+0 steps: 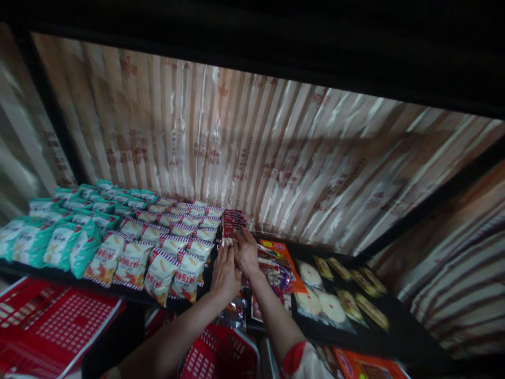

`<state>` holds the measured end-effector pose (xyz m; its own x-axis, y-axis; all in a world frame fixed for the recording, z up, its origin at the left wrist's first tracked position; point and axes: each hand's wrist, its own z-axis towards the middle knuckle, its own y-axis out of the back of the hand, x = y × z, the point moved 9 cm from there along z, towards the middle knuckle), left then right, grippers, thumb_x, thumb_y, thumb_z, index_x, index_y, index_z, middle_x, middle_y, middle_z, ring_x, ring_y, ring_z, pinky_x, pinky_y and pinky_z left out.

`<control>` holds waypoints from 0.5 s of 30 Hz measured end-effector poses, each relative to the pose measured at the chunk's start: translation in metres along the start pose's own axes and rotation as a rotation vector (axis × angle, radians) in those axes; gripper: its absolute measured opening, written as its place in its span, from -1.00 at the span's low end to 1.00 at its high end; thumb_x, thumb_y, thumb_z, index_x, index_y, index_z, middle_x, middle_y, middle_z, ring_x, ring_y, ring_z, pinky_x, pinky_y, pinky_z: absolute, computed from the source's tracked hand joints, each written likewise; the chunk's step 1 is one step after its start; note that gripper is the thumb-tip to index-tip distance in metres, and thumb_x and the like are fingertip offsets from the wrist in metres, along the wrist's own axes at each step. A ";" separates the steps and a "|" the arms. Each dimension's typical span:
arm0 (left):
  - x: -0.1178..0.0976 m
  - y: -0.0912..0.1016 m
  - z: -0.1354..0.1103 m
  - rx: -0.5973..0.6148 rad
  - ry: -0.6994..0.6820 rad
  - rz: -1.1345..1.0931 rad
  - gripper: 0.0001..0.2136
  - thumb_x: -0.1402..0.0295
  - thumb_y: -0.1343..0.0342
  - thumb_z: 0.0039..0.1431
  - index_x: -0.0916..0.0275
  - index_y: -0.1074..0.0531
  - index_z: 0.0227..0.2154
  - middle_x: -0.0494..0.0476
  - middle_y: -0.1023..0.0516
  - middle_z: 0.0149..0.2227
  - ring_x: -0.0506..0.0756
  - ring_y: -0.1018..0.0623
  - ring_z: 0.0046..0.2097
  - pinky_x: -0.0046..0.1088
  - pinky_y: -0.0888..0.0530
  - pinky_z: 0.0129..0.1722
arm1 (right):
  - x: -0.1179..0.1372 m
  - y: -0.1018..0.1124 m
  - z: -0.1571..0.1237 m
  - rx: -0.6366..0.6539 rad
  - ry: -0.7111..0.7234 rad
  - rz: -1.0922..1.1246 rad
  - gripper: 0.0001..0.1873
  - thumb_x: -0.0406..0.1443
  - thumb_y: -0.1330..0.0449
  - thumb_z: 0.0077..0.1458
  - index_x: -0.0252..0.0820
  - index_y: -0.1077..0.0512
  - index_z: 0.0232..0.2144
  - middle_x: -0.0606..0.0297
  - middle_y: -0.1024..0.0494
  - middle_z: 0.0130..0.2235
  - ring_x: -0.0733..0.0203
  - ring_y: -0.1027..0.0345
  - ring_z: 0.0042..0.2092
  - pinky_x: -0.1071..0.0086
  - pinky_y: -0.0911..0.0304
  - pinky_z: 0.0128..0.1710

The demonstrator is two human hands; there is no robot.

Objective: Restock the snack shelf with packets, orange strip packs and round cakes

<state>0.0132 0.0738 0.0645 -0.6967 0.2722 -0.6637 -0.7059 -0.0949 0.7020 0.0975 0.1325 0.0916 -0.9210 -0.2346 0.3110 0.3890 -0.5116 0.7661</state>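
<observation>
My left hand (225, 275) reaches to the shelf with its fingers pressed together at the near end of a dark red snack packet (233, 218). Close beside it, my right hand (245, 253) is bent over the same packet, with its fingers closed at the packet's right edge. Part of the packet is hidden under both hands. To their left stand rows of white snack bags with striped edges (132, 263). Dark, shiny packets (272, 271) lie right of my right wrist.
Teal snack bags (63, 245) fill the shelf's left end. An orange packet (282, 252), round pale items in clear wrap (333, 307) and several long yellowish packets (373, 311) lie on the right. Red baskets (71, 316) stand below the shelf (410, 331). Corrugated, printed sheeting (221, 137) lines the back.
</observation>
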 end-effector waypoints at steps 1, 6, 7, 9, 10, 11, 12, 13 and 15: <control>-0.001 0.000 -0.004 -0.006 -0.006 -0.013 -0.43 0.54 0.09 -0.03 0.48 -0.12 0.13 0.36 -0.08 0.23 0.22 -0.02 0.27 -0.17 -0.04 0.24 | 0.001 0.004 -0.005 -0.009 0.003 0.015 -0.66 -0.32 0.04 0.13 -0.22 -0.44 -0.12 0.08 -0.35 0.07 0.08 -0.13 0.13 0.17 -0.05 0.10; -0.004 -0.001 -0.029 -0.010 -0.030 -0.079 -0.46 0.59 0.16 -0.02 0.45 -0.16 0.11 0.35 -0.18 0.19 0.17 -0.13 0.23 -0.17 -0.10 0.22 | 0.008 0.021 -0.038 -0.054 -0.019 0.079 -0.65 -0.37 0.05 0.09 -0.26 -0.46 -0.16 0.04 -0.38 0.04 0.06 -0.20 0.08 0.15 -0.12 0.07; -0.005 -0.002 -0.035 -0.003 -0.036 -0.095 -0.45 0.59 0.16 -0.03 0.44 -0.15 0.12 0.34 -0.19 0.18 0.16 -0.15 0.23 -0.18 -0.12 0.22 | 0.009 0.023 -0.046 -0.057 -0.021 0.092 -0.65 -0.38 0.05 0.08 -0.26 -0.46 -0.16 0.04 -0.38 0.03 0.06 -0.20 0.08 0.14 -0.12 0.07; -0.005 -0.004 -0.048 0.008 -0.053 -0.125 -0.43 0.59 0.16 -0.03 0.41 -0.12 0.14 0.31 -0.18 0.19 0.15 -0.15 0.22 -0.19 -0.13 0.22 | 0.013 0.028 -0.061 -0.056 -0.019 0.129 -0.65 -0.38 0.03 0.05 -0.26 -0.46 -0.16 0.04 -0.39 0.03 0.04 -0.17 0.11 0.12 -0.10 0.09; -0.005 -0.004 -0.054 0.011 -0.062 -0.136 -0.42 0.59 0.16 -0.03 0.40 -0.10 0.15 0.30 -0.18 0.20 0.14 -0.15 0.23 -0.19 -0.13 0.22 | 0.015 0.030 -0.069 -0.056 -0.019 0.151 -0.65 -0.39 0.02 0.04 -0.25 -0.46 -0.16 0.05 -0.38 0.03 0.04 -0.16 0.12 0.12 -0.09 0.10; -0.005 -0.005 -0.061 0.012 -0.070 -0.143 -0.42 0.59 0.16 -0.02 0.40 -0.10 0.15 0.30 -0.17 0.20 0.14 -0.15 0.23 -0.19 -0.12 0.22 | 0.018 0.033 -0.076 -0.053 -0.020 0.175 -0.64 -0.39 0.01 0.03 -0.24 -0.46 -0.15 0.06 -0.38 0.04 0.04 -0.15 0.12 0.11 -0.09 0.11; -0.005 -0.005 -0.067 0.014 -0.076 -0.148 -0.43 0.59 0.17 -0.01 0.41 -0.10 0.15 0.31 -0.16 0.20 0.14 -0.14 0.23 -0.19 -0.12 0.22 | 0.021 0.035 -0.084 -0.050 -0.022 0.199 -0.64 -0.39 0.00 0.02 -0.23 -0.46 -0.14 0.07 -0.37 0.05 0.05 -0.14 0.13 0.11 -0.09 0.11; -0.004 -0.005 -0.074 0.018 -0.081 -0.150 -0.44 0.58 0.18 0.01 0.42 -0.10 0.15 0.32 -0.16 0.20 0.13 -0.14 0.23 -0.19 -0.12 0.22 | 0.024 0.038 -0.091 -0.047 -0.025 0.222 -0.63 -0.39 0.00 0.02 -0.23 -0.45 -0.13 0.07 -0.37 0.05 0.05 -0.13 0.13 0.12 -0.09 0.12; -0.002 -0.006 -0.088 0.033 -0.096 -0.153 -0.47 0.57 0.21 0.04 0.43 -0.10 0.15 0.33 -0.16 0.20 0.13 -0.14 0.23 -0.20 -0.13 0.22 | 0.030 0.043 -0.105 -0.037 -0.034 0.264 -0.62 -0.39 0.01 0.02 -0.24 -0.45 -0.13 0.07 -0.35 0.06 0.06 -0.13 0.14 0.13 -0.10 0.12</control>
<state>0.0077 -0.0104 0.0387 -0.5650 0.3715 -0.7367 -0.7970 -0.0147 0.6039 0.0889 0.0163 0.0746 -0.7876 -0.3365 0.5162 0.6156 -0.4663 0.6353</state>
